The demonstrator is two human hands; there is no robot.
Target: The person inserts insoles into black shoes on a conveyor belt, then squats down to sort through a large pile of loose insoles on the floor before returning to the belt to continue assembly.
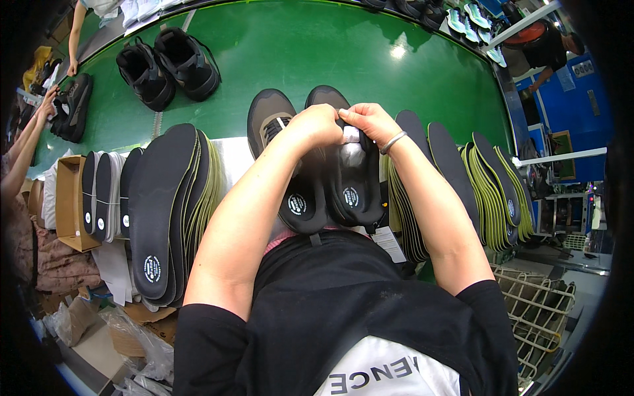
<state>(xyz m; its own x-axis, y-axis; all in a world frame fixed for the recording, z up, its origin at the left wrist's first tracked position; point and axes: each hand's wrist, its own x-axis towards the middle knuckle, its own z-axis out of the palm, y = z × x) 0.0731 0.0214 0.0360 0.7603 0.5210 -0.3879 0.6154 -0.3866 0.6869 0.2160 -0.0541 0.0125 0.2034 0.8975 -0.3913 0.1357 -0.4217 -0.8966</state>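
Observation:
A pair of dark shoes with brownish-grey toes stands in front of me, heels toward my body. Both my hands meet over the top of the right shoe. My left hand is closed with fingers bent at its lacing, and my right hand pinches the same spot from the right. What lies exactly between the fingertips is hidden. White stuffing and a black insole show inside this shoe. The left shoe stands beside it, partly behind my left forearm, its laces visible.
Stacked black insoles with green edges stand at my left; more insole stacks are at my right. Another dark pair of shoes sits farther up the green table. At far left, another person's hands touch a black shoe.

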